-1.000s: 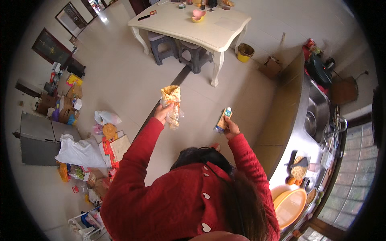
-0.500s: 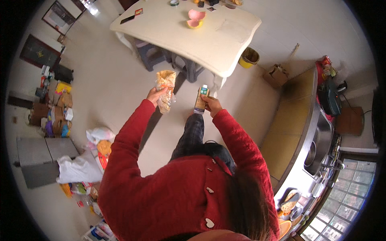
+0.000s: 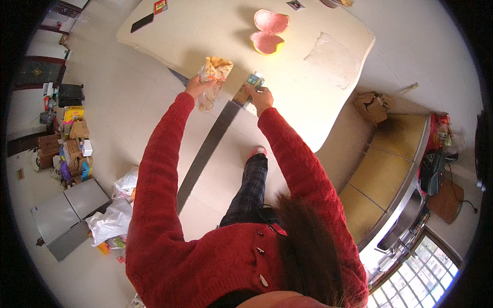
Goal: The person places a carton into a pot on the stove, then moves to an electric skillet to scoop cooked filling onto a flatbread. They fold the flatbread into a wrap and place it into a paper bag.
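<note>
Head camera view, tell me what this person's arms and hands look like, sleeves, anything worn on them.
Both arms are covered down to the wrist by long sleeves of a red knitted top with a textured weave and small pale buttons down the front. The left hand and right hand are bare: no gloves. No rings, watch or bracelet can be made out at this size.
</note>
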Available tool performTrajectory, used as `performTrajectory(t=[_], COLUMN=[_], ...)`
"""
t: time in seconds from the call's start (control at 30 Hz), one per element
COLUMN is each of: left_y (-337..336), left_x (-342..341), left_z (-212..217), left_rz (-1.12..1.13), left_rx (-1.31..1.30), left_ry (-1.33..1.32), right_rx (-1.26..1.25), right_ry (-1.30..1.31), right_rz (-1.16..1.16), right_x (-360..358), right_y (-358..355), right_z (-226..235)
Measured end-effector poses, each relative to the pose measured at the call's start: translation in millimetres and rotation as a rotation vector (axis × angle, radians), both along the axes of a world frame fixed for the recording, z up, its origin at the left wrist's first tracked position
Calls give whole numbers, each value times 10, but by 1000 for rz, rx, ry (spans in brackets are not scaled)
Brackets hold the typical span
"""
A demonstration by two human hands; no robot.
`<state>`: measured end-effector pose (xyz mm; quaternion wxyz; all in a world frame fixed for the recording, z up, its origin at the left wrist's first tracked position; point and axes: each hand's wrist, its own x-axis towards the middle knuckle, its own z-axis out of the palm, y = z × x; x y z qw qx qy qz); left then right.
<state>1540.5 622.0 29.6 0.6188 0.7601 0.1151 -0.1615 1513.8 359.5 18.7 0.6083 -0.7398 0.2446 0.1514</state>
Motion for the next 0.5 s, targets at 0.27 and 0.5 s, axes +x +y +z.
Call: performTrajectory(t=[0.27,0.5], left_y=[-105,-153], left_x=[645,742], left_z=[-37,-1], left_rz=[-99,-136], left_rx=[87,189], left_ry=[88,99], right_rx=[-310,-224], right_ry=[-93,-232], right_rz=[57,117], right_x=[444,141], right_y=[236,120], right_z=[-123,-47])
